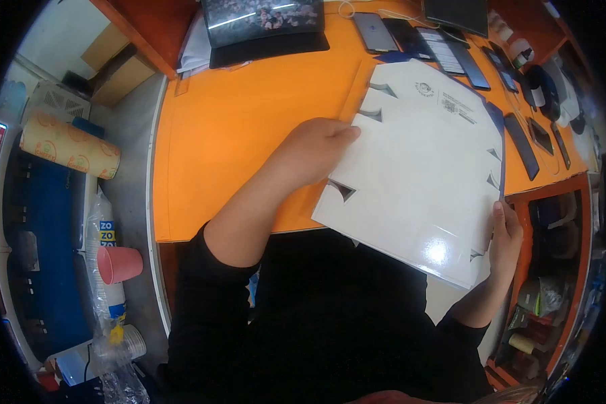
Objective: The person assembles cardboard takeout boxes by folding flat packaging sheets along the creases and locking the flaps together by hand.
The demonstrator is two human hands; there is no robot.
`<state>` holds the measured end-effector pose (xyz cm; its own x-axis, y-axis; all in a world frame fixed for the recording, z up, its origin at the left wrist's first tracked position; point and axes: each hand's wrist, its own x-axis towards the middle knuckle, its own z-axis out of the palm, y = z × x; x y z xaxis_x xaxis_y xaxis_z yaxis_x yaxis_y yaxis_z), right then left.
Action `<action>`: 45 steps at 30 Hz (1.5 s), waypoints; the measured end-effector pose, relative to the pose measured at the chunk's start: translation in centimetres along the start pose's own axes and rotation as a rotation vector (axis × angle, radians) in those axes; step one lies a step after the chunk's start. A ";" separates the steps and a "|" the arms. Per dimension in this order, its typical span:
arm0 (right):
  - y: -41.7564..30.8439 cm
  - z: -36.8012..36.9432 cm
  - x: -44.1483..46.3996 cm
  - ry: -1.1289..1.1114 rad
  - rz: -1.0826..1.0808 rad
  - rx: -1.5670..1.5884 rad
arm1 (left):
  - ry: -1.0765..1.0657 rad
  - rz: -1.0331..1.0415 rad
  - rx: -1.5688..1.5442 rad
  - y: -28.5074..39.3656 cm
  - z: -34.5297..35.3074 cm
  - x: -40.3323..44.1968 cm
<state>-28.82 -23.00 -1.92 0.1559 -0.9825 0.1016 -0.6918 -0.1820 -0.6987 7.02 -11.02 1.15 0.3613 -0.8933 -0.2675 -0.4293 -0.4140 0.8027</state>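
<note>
A large white cardboard sheet (424,175) with curved dark cut-outs along both sides is tilted over the table's front edge. Small printing and a round mark show near its top, and light glares off its lower part. Dark blue shows along its right edge. My left hand (324,147) grips the left edge, thumb on the white face. At the lower right edge, my right hand (507,236) holds the same sheet, thumb in front. Most fingers of both hands are hidden behind it or turned away.
An orange tabletop (229,148) carries a dark-screened tablet (266,27) at the back and several phones, including a silver one (376,32). A pink cup (120,264) and a patterned paper roll (69,144) are at the left. Orange shelving (581,236) stands right.
</note>
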 end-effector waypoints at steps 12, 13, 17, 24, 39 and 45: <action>-0.4 -0.5 -0.5 0.037 0.020 0.031 | 0.100 0.083 0.199 0.7 0.4 -0.7; -0.7 -0.6 -0.5 0.040 0.026 0.030 | 0.112 0.098 0.226 0.6 0.4 -0.8; -0.3 -0.2 -0.6 0.110 -0.020 0.042 | 0.177 0.133 0.212 0.1 0.7 -0.7; -1.2 -0.8 -0.7 0.056 0.111 0.141 | 0.163 0.143 0.156 0.1 0.3 -0.7; -4.3 -1.1 -0.3 -0.079 0.202 0.501 | 0.075 0.064 0.131 0.0 -0.3 -0.2; -2.7 -0.6 0.6 -0.251 0.187 0.701 | 0.054 -0.014 -0.046 -0.8 -0.5 1.2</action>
<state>-27.32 -23.12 0.44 0.2940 -0.9410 -0.1677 -0.1271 0.1354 -0.9826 8.16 -11.73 0.46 0.4114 -0.8763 -0.2507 -0.3859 -0.4167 0.8231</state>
